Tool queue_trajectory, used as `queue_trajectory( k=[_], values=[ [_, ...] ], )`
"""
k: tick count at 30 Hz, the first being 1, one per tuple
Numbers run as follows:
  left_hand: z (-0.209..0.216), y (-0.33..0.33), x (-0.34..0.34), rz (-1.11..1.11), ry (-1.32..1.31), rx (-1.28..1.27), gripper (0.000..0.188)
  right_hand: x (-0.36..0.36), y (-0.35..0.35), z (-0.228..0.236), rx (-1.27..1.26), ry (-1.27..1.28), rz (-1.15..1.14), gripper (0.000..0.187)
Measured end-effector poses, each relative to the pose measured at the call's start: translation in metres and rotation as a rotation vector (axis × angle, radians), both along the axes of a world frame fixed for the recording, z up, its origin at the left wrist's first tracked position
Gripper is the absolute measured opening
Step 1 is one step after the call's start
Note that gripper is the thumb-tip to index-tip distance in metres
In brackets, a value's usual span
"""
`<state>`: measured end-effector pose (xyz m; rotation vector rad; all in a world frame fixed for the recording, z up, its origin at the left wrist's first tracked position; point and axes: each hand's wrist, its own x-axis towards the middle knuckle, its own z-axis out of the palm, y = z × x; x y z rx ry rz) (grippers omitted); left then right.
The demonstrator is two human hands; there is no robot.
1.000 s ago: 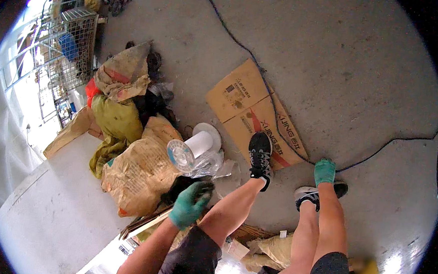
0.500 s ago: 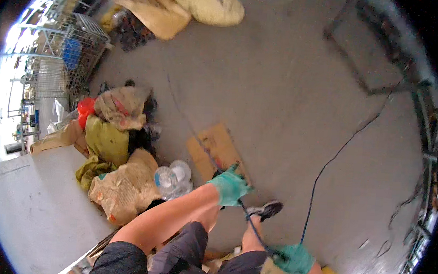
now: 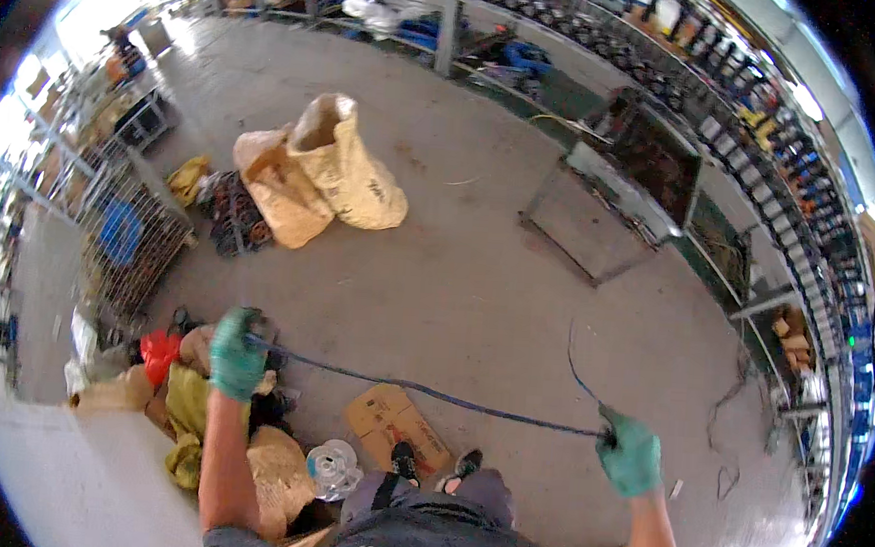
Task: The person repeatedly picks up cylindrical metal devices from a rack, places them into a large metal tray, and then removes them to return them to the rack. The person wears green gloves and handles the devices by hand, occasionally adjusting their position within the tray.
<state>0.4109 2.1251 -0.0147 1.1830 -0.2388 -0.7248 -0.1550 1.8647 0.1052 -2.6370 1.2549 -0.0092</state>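
Note:
A long, thin dark blue cord stretches across in front of me with a slight sag. My left hand, in a green glove, is closed around its left part, raised over the heap of sacks. Out to the right, my right hand, gloved in green too, grips the cord farther along. Past the right hand a loose length of cord reaches away over the floor. Below the cord lies a flattened cardboard piece near my shoes.
Olive and tan sacks, a red bag and clear plastic spools lie at the left. Two open tan sacks stand ahead, near a wire cage. A metal-framed stand is at the right, before a long machine line.
Both hands have risen and spread far apart, drawing the cord out between them. The view has tilted up, showing the machine line. My feet now stand side by side.

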Motion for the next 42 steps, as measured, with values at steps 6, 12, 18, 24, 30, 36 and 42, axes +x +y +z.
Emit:
queue_trajectory(
  k=[6, 12, 18, 24, 30, 36, 42],
  values=[
    [0.192, -0.118, -0.026, 0.169, -1.408, 0.065, 0.02, -0.016, -0.053, -0.13, 0.108, -1.332, -0.753, 0.026],
    [0.242, -0.266, -0.026, -0.116, -2.122, 0.083, 0.029, -0.078, -0.113, -0.285, 0.173, -1.47, -1.501, 0.034],
    [0.205, -0.437, -0.01, -0.255, -1.915, 0.079, 0.032, -0.124, -0.161, -0.308, 0.086, -1.967, -2.084, 0.058],
    [0.08, -0.562, 0.03, -0.64, -0.992, 0.198, 0.019, -0.128, -0.331, -0.116, -0.453, -1.839, -1.701, 0.061],
    [0.102, -0.695, 0.058, -0.598, -1.757, -0.008, 0.023, 0.017, -0.64, 0.2, -1.084, -1.068, -0.955, 0.025],
    [0.135, -0.701, 0.342, 0.177, -1.268, 0.121, 0.042, 0.443, -0.776, 0.156, -0.933, -0.08, -0.183, 0.013],
    [0.081, -0.704, 0.445, 0.297, -1.051, 0.64, 0.042, 0.674, -0.744, 0.06, -0.333, -0.976, 0.377, 0.024]
  ],
)
